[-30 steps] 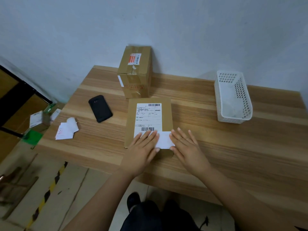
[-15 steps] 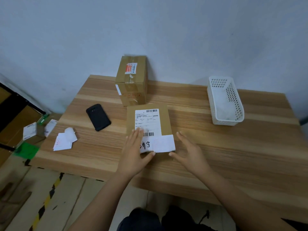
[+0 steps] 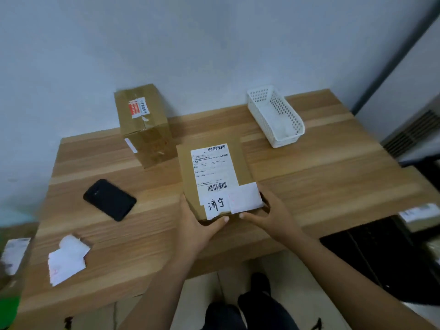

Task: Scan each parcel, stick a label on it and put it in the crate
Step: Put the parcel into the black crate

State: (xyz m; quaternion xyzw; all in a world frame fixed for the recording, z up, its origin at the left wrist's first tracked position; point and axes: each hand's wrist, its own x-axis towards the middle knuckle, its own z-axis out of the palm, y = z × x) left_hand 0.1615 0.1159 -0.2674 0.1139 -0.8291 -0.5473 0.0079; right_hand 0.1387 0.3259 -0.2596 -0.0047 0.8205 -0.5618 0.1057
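A flat cardboard parcel (image 3: 214, 179) sits at the centre of the frame on the wooden counter (image 3: 321, 177), gripped at its near end by both of the person's bare hands. The left hand (image 3: 197, 225) wraps the near left corner, its fingers (image 3: 222, 220) curled along the front edge, while the right hand (image 3: 269, 215) clasps the near right corner, thumb against the front edge and the other fingers tucked around the side. On top of the parcel lies a printed shipping label (image 3: 213, 172) with barcodes, and at its lower end there is handwriting in black; a small white sticker (image 3: 245, 197) overlaps that label at the parcel's near right corner. Behind and to the left, touching the far left corner of the parcel, stands a taller taped cardboard box (image 3: 142, 125) bearing a red and white sticker. A white perforated plastic crate (image 3: 276, 115) rests near the wall in the upper right, well apart from the parcel. At the left, a black handheld scanner (image 3: 109, 200) lies flat, and in the lower left corner of the counter sits a small pile of white label papers (image 3: 67, 260).
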